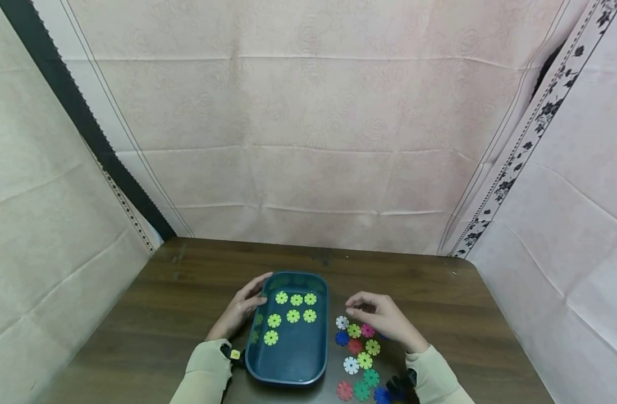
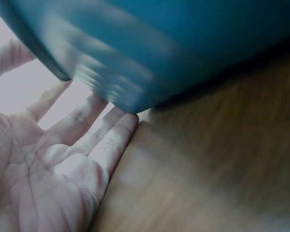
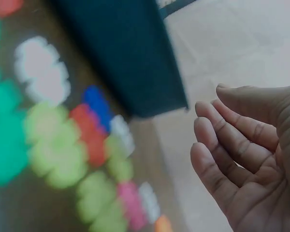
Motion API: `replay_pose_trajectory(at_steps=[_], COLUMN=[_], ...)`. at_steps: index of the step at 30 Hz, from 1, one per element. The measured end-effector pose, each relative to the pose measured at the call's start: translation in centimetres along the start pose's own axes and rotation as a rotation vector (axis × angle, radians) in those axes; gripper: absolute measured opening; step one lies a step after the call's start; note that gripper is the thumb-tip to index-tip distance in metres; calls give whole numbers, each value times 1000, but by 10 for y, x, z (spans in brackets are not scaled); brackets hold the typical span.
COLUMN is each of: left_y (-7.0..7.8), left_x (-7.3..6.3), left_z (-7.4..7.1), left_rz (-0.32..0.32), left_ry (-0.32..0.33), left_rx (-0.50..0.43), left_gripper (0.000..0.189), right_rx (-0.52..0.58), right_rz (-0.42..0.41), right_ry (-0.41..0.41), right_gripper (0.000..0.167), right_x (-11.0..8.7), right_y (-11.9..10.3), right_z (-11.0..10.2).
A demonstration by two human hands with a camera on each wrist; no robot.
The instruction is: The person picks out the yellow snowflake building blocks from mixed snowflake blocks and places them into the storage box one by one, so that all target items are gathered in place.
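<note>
A dark blue-green rectangular tray (image 1: 288,362) lies lengthwise on the table. Several yellow-green flower-shaped discs (image 1: 293,316) are laid in rows on its floor. My left hand (image 1: 242,306) holds the tray's left side, thumb at the rim and fingers along the outer wall (image 2: 135,58). To the right of the tray, my right hand (image 1: 381,317) hovers over the far end of a group of loose discs. Nothing shows between its loosely bent fingers in the right wrist view, where thumb and fingertips are apart.
Loose flower-shaped discs in white (image 1: 351,366), blue (image 1: 342,338), red (image 1: 344,390), green (image 1: 371,377), pink (image 1: 368,330) and yellow-green (image 1: 373,347) lie right of the tray. Pale cloth (image 1: 308,140) hangs behind and beside the brown wooden table (image 1: 414,275).
</note>
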State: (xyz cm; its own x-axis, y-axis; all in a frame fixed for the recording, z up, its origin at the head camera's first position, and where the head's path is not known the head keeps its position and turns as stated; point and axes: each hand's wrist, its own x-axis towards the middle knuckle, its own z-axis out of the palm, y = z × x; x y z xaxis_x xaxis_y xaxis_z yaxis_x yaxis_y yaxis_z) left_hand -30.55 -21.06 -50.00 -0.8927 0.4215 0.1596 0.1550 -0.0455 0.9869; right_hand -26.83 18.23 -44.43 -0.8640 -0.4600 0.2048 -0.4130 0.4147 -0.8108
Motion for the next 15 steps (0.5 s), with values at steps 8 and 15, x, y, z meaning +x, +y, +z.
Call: replay_pose_trajectory(at_steps=[8,15], left_y=[-3,-3], left_x=[3,0], left_z=[-2,-1], left_rz=[4,-15], left_ry=[9,21], left_rx=[4,7], left_gripper=[57,57], right_rx=[-27,-12], right_rz=[86,87], right_ry=[51,74], right_gripper=[22,22], right_x=[-24,-34], right_y=[38,57], right_z=[2,8])
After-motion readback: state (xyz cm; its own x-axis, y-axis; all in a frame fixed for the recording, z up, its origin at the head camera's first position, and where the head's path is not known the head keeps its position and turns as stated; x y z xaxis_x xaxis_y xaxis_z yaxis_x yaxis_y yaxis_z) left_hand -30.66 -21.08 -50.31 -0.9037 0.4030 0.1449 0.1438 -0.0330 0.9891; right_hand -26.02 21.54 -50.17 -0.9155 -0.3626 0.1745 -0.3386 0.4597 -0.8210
